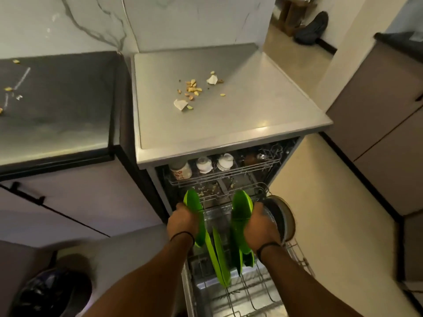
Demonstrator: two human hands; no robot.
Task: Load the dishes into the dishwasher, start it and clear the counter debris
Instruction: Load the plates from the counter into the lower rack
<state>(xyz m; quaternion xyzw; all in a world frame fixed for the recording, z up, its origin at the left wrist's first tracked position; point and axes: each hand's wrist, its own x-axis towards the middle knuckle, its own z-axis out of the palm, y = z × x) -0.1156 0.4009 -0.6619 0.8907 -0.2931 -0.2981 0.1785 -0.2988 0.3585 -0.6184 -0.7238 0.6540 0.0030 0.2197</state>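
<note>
Plates going into dishwasher lower rack (263,291); loading step in hand.
Left hand (183,223) and right hand (258,227) each grip a green plate (194,203) upright; next, seat both between tines. Worktop (229,120) crumbs (193,89) remain.

The grey table (229,124) over the open dishwasher carries a loose scatter of nut shells (193,89) around its middle, with two pale torn scraps (180,104) among them, one at the near left of the scatter and one at its far right. To the left, a darker table (57,106) bears a few more shell bits (8,89) near its left edge. Below, the lower rack (251,294) is pulled out toward the viewer; green plates (219,255) stand on edge between its wires, and a round metal dish (281,216) stands at its right side. The upper rack (219,177) holds several white cups (225,162) along its far row.
</note>
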